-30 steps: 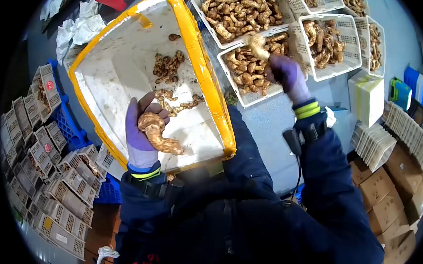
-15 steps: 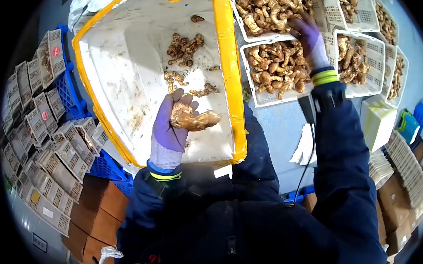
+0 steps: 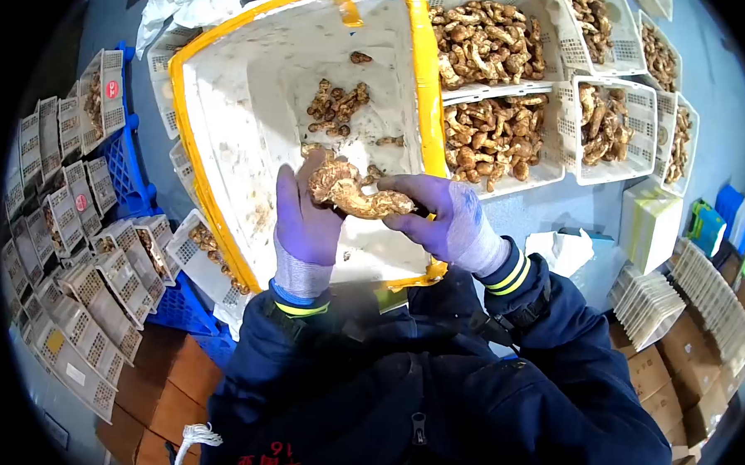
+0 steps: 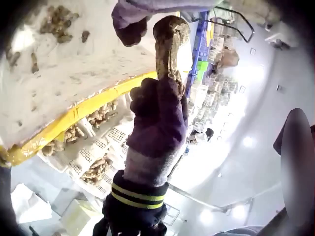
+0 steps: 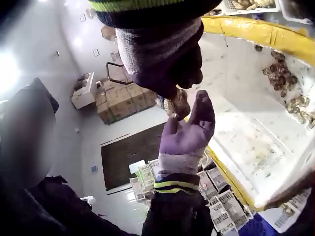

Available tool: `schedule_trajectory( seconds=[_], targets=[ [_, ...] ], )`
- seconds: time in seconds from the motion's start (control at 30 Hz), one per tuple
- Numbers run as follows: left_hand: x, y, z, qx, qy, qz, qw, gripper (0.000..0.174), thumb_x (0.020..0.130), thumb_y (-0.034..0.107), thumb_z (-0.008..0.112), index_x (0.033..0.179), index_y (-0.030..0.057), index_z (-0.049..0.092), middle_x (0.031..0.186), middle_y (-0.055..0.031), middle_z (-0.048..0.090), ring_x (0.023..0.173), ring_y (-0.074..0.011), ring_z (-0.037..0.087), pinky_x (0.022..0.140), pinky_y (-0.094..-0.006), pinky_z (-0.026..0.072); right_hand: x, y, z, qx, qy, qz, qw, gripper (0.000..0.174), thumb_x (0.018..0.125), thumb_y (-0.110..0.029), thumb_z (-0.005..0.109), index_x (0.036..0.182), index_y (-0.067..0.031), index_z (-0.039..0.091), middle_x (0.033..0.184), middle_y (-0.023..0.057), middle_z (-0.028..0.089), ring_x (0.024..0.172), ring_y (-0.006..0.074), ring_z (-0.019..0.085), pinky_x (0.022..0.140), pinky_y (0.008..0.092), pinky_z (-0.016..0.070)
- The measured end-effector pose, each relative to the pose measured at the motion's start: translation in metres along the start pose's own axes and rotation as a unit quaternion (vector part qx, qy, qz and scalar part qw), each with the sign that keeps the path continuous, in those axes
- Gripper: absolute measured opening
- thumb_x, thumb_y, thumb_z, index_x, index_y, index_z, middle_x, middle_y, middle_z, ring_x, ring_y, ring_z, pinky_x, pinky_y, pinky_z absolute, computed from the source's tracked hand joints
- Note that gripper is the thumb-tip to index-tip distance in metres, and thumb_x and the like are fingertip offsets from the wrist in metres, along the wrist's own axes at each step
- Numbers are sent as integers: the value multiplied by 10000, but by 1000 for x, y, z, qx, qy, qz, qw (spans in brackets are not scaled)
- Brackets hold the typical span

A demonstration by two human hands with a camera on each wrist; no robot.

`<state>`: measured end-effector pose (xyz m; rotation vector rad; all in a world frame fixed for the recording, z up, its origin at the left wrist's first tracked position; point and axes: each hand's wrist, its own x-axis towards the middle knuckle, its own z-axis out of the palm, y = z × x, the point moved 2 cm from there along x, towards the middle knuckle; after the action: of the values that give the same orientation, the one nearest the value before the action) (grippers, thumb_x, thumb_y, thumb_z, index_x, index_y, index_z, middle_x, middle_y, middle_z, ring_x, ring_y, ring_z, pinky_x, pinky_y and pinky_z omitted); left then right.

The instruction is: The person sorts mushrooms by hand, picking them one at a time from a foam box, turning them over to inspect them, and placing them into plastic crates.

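Note:
Over the white foam box (image 3: 253, 103) with yellow-taped rim, a large mushroom (image 3: 361, 200) with a scaly brown cap and thick bent stem lies between both gloved hands. The right hand (image 3: 460, 224) pinches the stem end between thumb and fingers. My left hand (image 3: 306, 230) cradles the cap side with its thumb spread away and fingers partly hidden behind the mushroom. In the right wrist view the left hand's fingers (image 5: 202, 105) look straight alongside the mushroom (image 5: 178, 104). Several small dark mushrooms (image 3: 336, 106) lie on the box floor.
Right of the box stand white trays of mushrooms, one near tray (image 3: 550, 170) close to the rim. Stacked perforated trays (image 3: 79, 278) fill the left side, by a blue pallet (image 3: 130, 172). Cardboard boxes (image 3: 660, 395) and nested trays (image 3: 648, 307) stand at right.
The right hand let a pale mushroom go among the trays and came back left and down to pinch the large mushroom's stem. The left hand's thumb has spread away from the mushroom.

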<state>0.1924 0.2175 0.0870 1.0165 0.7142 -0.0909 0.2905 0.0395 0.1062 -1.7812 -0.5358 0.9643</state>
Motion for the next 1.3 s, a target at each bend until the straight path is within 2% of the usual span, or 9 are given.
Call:
schedule_trajectory(
  seconds=[0.07,0.17,0.2,0.73,0.93,0.97,1.0,1.1,1.3],
  targets=[
    [-10,-2,-6,-273,91,-140,947,723,986,575,314,1402,-14,362,1389,-205,436,1319,-314,409,1118,-493,301,2,-2,12,-116,58,-129,983,436,807,-194,692,1210,-68,583,933,172,646,865,352,625,758,424,501],
    [-32,-16,-16,-280,70,-223,931,608,1010,467,339,1363,-24,396,1332,-217,469,1279,-318,442,1079,-487,348,5,-7,28,-191,43,-144,970,481,808,-190,686,1252,-69,548,969,164,641,865,346,615,751,431,489],
    [-39,-11,-15,-142,-94,-89,981,464,1026,281,387,1356,-45,393,1278,-207,503,1225,-281,493,1040,-429,406,7,-8,35,-187,37,-162,968,492,810,-178,675,1262,-50,532,965,160,639,846,343,613,738,434,486],
    [-42,14,-27,-144,68,-64,985,276,953,111,519,1185,-37,500,1061,-116,578,952,-199,606,852,-340,508,11,-27,84,-297,72,-125,944,393,815,-245,709,1100,-13,572,790,144,619,709,346,605,627,428,470],
    [-46,17,-6,-96,28,-45,994,290,996,45,433,1266,-47,483,1100,-89,577,972,-182,592,885,-298,496,10,-21,75,-50,31,33,998,350,868,-229,653,1132,-13,575,766,152,608,662,301,602,586,381,461],
    [-42,8,-5,-127,-14,-66,990,322,993,24,413,1303,-49,461,1078,-97,574,958,-187,591,850,-293,498,9,-19,74,11,20,82,996,343,887,-228,633,1149,-15,574,766,153,604,646,279,601,573,363,459],
    [-43,13,-5,-40,-57,-31,997,373,981,122,472,1315,-45,453,1067,-91,584,977,-181,589,883,-296,477,10,-15,79,93,49,46,993,382,900,-246,631,1152,38,601,727,30,604,639,74,553,570,237,449],
    [-39,17,0,3,-48,-63,997,464,957,214,557,1325,-47,450,1039,-79,607,975,-154,587,869,-280,462,5,-4,87,309,-12,193,931,347,942,-323,579,1023,13,613,718,44,603,607,88,554,551,225,451],
    [-30,6,1,71,74,-46,994,386,882,210,684,1156,-46,591,916,-53,645,726,-102,594,625,-239,469,1,4,76,257,-107,212,937,399,962,-378,530,855,-4,619,612,26,561,505,81,502,484,230,404]
  ],
)
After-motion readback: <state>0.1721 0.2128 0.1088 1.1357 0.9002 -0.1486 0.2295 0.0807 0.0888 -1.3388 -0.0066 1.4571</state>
